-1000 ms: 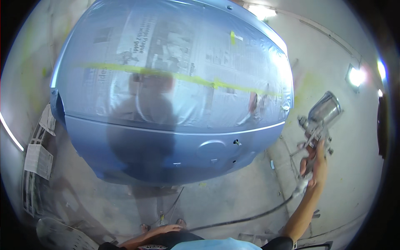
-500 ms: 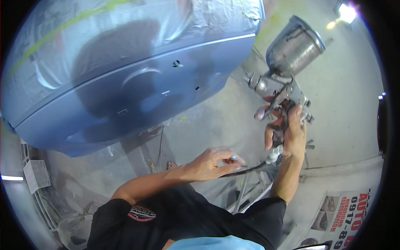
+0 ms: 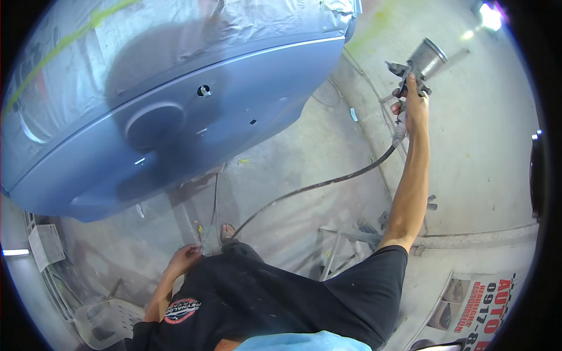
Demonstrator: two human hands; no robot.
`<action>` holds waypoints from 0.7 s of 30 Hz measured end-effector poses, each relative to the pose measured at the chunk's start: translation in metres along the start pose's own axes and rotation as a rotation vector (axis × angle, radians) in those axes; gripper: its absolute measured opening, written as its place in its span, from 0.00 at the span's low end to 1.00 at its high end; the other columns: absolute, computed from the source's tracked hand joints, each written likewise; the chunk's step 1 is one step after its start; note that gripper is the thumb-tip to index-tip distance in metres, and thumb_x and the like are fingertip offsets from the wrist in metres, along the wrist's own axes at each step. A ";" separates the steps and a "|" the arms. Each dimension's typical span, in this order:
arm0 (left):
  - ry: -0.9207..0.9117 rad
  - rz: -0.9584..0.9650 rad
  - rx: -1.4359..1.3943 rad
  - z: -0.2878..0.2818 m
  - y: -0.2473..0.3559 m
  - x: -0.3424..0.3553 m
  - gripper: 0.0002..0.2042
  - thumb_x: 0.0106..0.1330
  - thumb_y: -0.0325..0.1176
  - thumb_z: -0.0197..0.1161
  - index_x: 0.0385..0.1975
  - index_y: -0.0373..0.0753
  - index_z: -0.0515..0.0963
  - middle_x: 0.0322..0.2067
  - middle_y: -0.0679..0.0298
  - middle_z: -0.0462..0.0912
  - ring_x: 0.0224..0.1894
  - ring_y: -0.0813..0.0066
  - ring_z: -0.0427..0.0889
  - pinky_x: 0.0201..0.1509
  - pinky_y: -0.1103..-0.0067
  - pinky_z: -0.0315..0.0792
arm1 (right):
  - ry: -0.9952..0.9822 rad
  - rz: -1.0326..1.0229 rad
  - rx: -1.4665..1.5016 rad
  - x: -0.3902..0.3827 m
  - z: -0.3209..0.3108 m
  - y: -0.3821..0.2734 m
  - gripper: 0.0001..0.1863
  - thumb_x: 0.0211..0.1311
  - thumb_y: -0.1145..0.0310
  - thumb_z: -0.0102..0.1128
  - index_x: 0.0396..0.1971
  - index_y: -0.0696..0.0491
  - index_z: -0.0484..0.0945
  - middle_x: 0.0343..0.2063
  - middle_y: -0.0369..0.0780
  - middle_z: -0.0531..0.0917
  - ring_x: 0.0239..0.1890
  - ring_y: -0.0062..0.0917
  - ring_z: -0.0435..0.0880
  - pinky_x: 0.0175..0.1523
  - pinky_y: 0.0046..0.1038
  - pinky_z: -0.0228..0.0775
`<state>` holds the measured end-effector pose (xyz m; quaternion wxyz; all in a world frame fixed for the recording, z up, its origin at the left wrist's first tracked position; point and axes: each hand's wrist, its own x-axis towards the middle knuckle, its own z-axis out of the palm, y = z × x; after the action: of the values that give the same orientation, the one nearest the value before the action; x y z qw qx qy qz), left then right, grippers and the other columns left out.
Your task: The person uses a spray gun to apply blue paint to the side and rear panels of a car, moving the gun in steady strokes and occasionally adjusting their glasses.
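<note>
My right arm reaches out to the far right, with my right hand (image 3: 414, 105) wrapped round the handle of a paint spray gun (image 3: 404, 71). A metal cup (image 3: 428, 57) sits tilted on top of the gun. From its handle a dark air hose (image 3: 310, 188) sags toward my feet. Left of the gun is a car body panel (image 3: 246, 105) in blue-grey, with a round recess and small holes. My left hand (image 3: 185, 258) hangs low beside my shirt, below the panel. Its fingers are loosely bent and nothing shows in them.
Plastic masking sheet (image 3: 170, 50) with yellow-green tape (image 3: 70, 41) covers the car above the panel. A metal frame stand (image 3: 333, 248) is on the floor near my right side. A white plastic chair (image 3: 111, 322) stands lower left. A bright lamp (image 3: 489, 16) shines at upper right.
The spray gun has moved up and away from me, my right arm stretching out. My left hand has dropped left and down, away from the hose. The view has shifted slightly.
</note>
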<state>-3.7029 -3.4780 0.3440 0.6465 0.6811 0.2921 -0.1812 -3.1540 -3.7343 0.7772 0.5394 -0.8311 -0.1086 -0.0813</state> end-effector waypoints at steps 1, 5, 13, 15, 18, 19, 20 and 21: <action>0.060 -0.003 -0.074 0.001 -0.020 -0.002 0.21 0.65 0.41 0.65 0.53 0.33 0.77 0.40 0.59 0.86 0.43 0.70 0.85 0.49 0.77 0.76 | 0.079 -0.044 -0.047 0.005 0.003 0.002 0.26 0.68 0.47 0.55 0.43 0.59 0.76 0.25 0.41 0.78 0.10 0.22 0.73 0.15 0.24 0.64; 0.213 -0.145 -0.002 0.008 -0.082 -0.020 0.23 0.63 0.44 0.65 0.50 0.32 0.78 0.37 0.56 0.87 0.43 0.66 0.86 0.49 0.75 0.76 | 0.068 -0.132 -0.127 -0.028 0.004 0.000 0.25 0.68 0.49 0.56 0.43 0.61 0.76 0.27 0.44 0.82 0.12 0.23 0.75 0.18 0.24 0.64; 0.377 -0.207 0.018 0.009 -0.188 -0.028 0.23 0.61 0.49 0.66 0.47 0.35 0.80 0.39 0.54 0.86 0.43 0.63 0.85 0.49 0.71 0.75 | -0.209 0.016 0.006 -0.209 0.059 -0.099 0.32 0.66 0.40 0.54 0.43 0.60 0.76 0.24 0.38 0.76 0.09 0.19 0.72 0.13 0.19 0.58; 0.403 -0.202 -0.011 -0.009 -0.208 -0.047 0.23 0.61 0.49 0.66 0.46 0.35 0.81 0.38 0.54 0.86 0.43 0.63 0.85 0.49 0.71 0.75 | -0.351 0.017 0.085 -0.265 0.082 -0.125 0.32 0.66 0.40 0.55 0.44 0.60 0.75 0.24 0.38 0.76 0.09 0.20 0.72 0.12 0.19 0.56; 0.477 -0.138 -0.038 -0.002 -0.239 -0.076 0.23 0.61 0.49 0.65 0.46 0.35 0.81 0.38 0.54 0.86 0.42 0.62 0.84 0.49 0.72 0.75 | -0.450 -0.061 0.153 -0.341 0.094 -0.172 0.32 0.67 0.41 0.55 0.45 0.61 0.75 0.24 0.38 0.76 0.10 0.21 0.73 0.13 0.20 0.58; 0.488 -0.097 -0.004 -0.009 -0.257 -0.094 0.22 0.61 0.48 0.65 0.45 0.35 0.81 0.37 0.54 0.86 0.41 0.63 0.84 0.48 0.72 0.75 | -0.467 -0.081 0.174 -0.374 0.099 -0.183 0.31 0.67 0.42 0.55 0.45 0.61 0.75 0.24 0.39 0.76 0.10 0.21 0.73 0.13 0.21 0.58; 0.504 -0.098 -0.009 -0.012 -0.261 -0.114 0.22 0.61 0.48 0.65 0.45 0.35 0.81 0.37 0.54 0.86 0.41 0.63 0.84 0.48 0.72 0.75 | -0.506 -0.109 0.202 -0.400 0.111 -0.193 0.30 0.68 0.43 0.55 0.45 0.61 0.75 0.24 0.39 0.76 0.10 0.21 0.73 0.13 0.21 0.60; 0.494 -0.121 0.018 -0.019 -0.266 -0.135 0.22 0.61 0.48 0.65 0.44 0.34 0.81 0.36 0.54 0.86 0.41 0.63 0.84 0.47 0.73 0.75 | -0.519 -0.116 0.211 -0.427 0.125 -0.205 0.30 0.68 0.43 0.55 0.45 0.61 0.75 0.24 0.39 0.76 0.10 0.21 0.73 0.13 0.21 0.60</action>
<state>-3.9767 -3.4830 0.2244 0.5375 0.6916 0.4799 -0.0502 -3.6178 -3.5782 0.7989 0.5716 -0.7557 -0.2982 0.1155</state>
